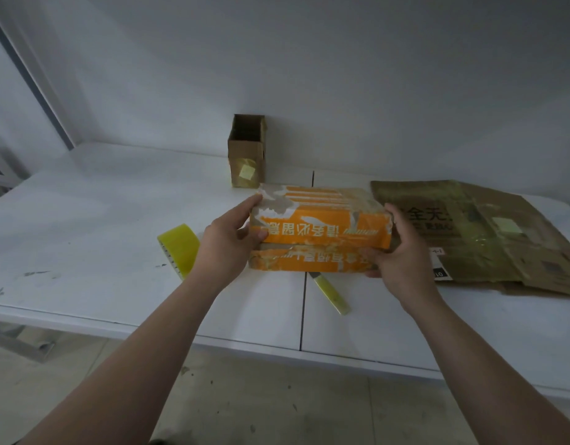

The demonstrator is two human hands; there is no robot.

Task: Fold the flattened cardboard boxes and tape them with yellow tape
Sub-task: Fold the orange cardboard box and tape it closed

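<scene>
An orange and white printed cardboard box (319, 229), folded into shape, is held just above the white table (84, 245). My left hand (229, 236) grips its left end, thumb on the front face. My right hand (399, 248) grips its right end, fingers curled round the lower corner. The two front flaps meet along a horizontal seam. A roll of yellow tape (178, 248) stands on edge just left of my left wrist. A flattened brown cardboard box (489, 236) lies on the table to the right.
A yellow-handled knife (330, 292) lies on the table below the box. A small open brown box (246, 149) stands upright against the white back wall. The table's front edge runs near my forearms, with the floor below.
</scene>
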